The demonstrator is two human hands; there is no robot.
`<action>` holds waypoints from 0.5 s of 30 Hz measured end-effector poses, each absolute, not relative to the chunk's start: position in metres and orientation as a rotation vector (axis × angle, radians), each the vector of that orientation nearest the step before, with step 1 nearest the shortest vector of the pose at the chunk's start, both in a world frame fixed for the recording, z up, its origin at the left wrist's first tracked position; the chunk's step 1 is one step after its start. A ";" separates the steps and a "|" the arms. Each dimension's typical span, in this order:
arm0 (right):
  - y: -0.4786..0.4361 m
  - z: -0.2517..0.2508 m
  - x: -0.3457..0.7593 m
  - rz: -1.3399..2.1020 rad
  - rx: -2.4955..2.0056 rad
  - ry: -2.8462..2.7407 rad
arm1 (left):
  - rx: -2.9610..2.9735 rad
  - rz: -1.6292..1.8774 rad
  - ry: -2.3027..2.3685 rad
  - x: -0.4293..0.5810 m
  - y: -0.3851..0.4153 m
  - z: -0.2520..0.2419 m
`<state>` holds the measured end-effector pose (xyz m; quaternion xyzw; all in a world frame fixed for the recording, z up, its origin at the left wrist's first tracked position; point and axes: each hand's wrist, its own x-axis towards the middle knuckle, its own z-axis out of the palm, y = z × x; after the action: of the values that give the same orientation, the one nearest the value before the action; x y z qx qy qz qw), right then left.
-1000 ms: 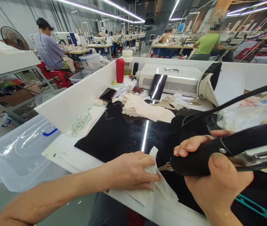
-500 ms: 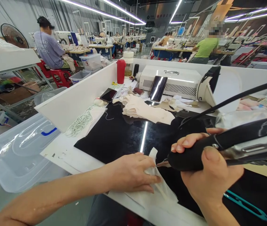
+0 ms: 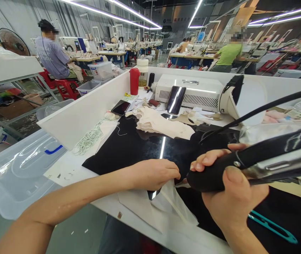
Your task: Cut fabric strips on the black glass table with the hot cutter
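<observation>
Beside the tool's tip, my left hand [image 3: 154, 174] is closed, fingertips pinched on the upper edge of a thin off-white fabric piece [image 3: 170, 203]. This piece lies over the near edge of a black work surface [image 3: 118, 151]. My right hand [image 3: 235, 197] wraps round the thick black handle of a corded tool [image 3: 211, 176] with a silver metal part, which looks like an iron. Its narrow tip, mostly hidden under the handle, rests close to the fabric. A teal plastic tool with a slotted end [image 3: 275, 227] lies beneath my right wrist.
Stacked cream fabric pieces [image 3: 163, 123] lie behind my hands, with pale cord [image 3: 88, 139] at left. A white vented box [image 3: 190, 91], two phones, a red bottle [image 3: 134, 82] and a black cable [image 3: 272, 105] stand or run farther back. Low white walls [image 3: 87, 109] border the table.
My left hand has gone from lying spread over the fabric to pinching its upper edge, and sits slightly higher. The fabric's upstanding tip is now covered. My right hand keeps its grip.
</observation>
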<state>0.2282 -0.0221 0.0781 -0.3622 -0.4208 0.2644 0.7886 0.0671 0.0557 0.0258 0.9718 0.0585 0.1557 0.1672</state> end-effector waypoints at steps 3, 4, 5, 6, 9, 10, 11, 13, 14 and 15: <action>-0.023 0.077 0.229 0.576 -0.788 -0.910 | 2.757 0.391 0.154 0.065 0.060 0.022; -0.023 0.076 0.229 0.580 -0.787 -0.910 | 2.755 0.386 0.159 0.063 0.060 0.021; -0.024 0.076 0.229 0.582 -0.785 -0.908 | 2.751 0.386 0.166 0.060 0.060 0.022; -0.024 0.075 0.230 0.584 -0.783 -0.906 | 2.745 0.388 0.175 0.057 0.060 0.022; -0.025 0.075 0.230 0.585 -0.774 -0.901 | 2.721 0.392 0.196 0.047 0.058 0.025; -0.025 0.074 0.230 0.586 -0.771 -0.900 | 2.713 0.394 0.200 0.044 0.058 0.025; -0.026 0.074 0.230 0.589 -0.769 -0.899 | 2.706 0.397 0.198 0.042 0.058 0.026; -0.026 0.074 0.229 0.588 -0.764 -0.901 | 2.699 0.406 0.191 0.038 0.057 0.025; -0.026 0.074 0.229 0.588 -0.762 -0.903 | 2.699 0.412 0.188 0.037 0.057 0.025; -0.026 0.074 0.229 0.588 -0.761 -0.906 | 2.702 0.417 0.186 0.036 0.057 0.024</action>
<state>0.2288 -0.0264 0.0743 -0.3533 -0.4209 0.2730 0.7896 0.0356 0.0568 0.0245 0.9663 0.0663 0.1491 0.1992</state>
